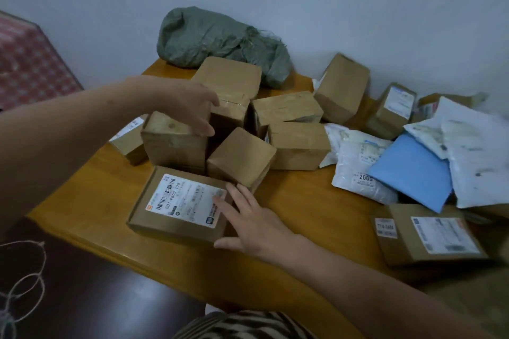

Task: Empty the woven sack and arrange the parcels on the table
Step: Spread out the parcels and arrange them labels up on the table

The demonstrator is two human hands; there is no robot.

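Note:
The grey-green woven sack [209,38] lies crumpled at the back of the wooden table [297,217], against the wall. Several brown cardboard parcels cluster in the middle. My left hand [190,107] reaches over an upright brown box [173,143], fingers extended above its top edge. My right hand [248,220] lies with straight fingers against the right side of a flat labelled box [179,203] at the front. A small brown cube box [242,158] stands just behind that hand.
White poly mailers [476,157] and a blue envelope [413,170] pile up at the right, with another labelled box [429,234] near the front right edge. A red patterned mattress [30,63] stands left. String [24,278] lies on a dark surface at lower left.

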